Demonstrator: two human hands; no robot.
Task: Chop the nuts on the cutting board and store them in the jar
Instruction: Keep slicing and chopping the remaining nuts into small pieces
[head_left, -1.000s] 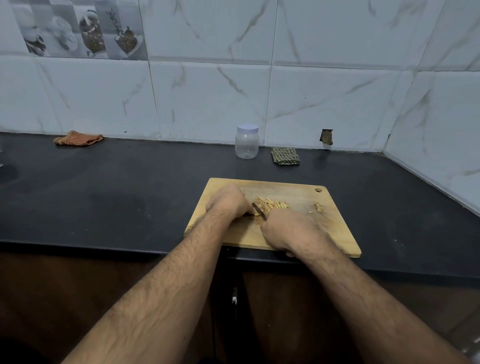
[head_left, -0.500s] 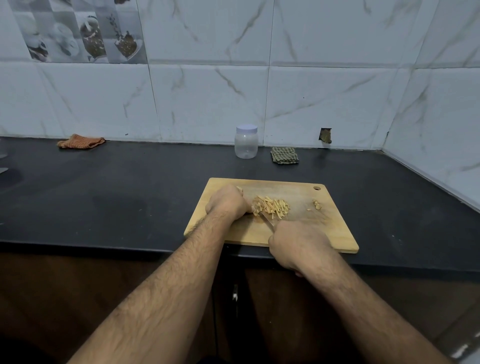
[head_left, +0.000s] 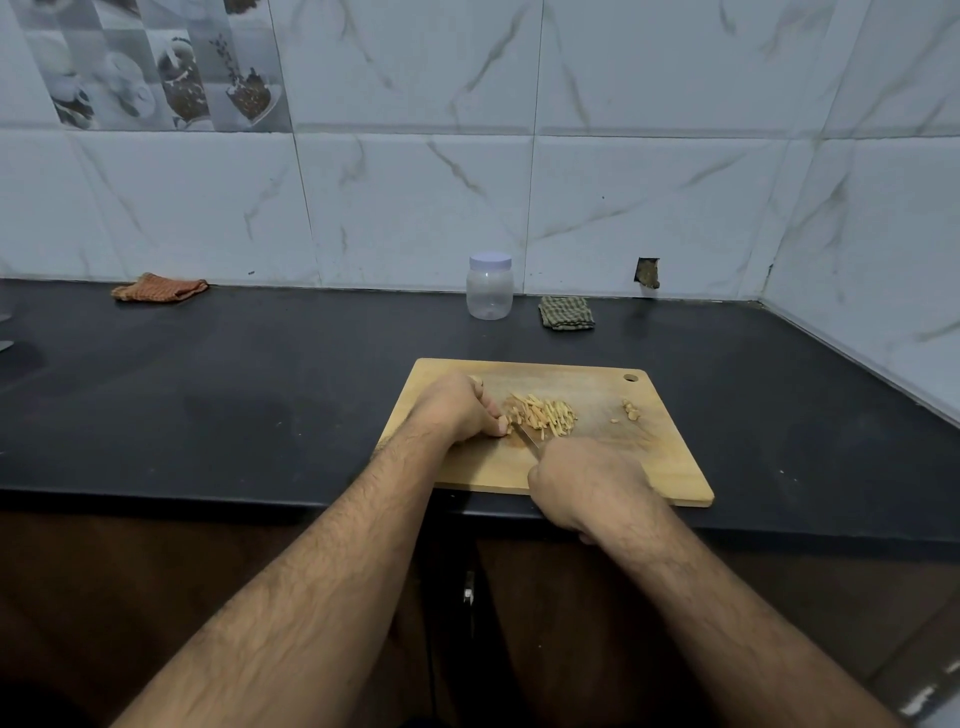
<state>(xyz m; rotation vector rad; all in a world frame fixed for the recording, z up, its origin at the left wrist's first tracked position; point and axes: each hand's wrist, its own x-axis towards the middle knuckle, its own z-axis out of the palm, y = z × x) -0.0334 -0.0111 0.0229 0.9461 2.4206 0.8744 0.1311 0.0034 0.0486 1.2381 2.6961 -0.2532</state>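
Chopping is under way and, by the look of it, well advanced but not finished. On the wooden cutting board (head_left: 561, 467), which lies at the near edge of the dark counter (head_left: 260, 395), a loose heap of chopped nuts (head_left: 543, 413) sits left of the board's centre, cut into thin pale slivers. The left hand (head_left: 457, 410) rests on the board just left of the heap, its fingers curled down, apparently pinning a nut at the heap's left edge, though what is under the fingertips is hidden. The right hand (head_left: 587, 486) is closed round the handle of a knife (head_left: 525, 435) whose thin blade points away toward the heap, its tip near the left fingertips. A few uncut nut pieces (head_left: 629, 410) lie apart toward the far right of the board, near its hanging hole, so some cutting probably remains. The storing step has not begun: the clear plastic jar (head_left: 490, 288) stands at the far side of the counter against the tiled wall, well apart from the board, looking empty, with its pale lid on. The jar will need opening before anything goes in. No brand, label or readable writing shows on the jar, board or knife.
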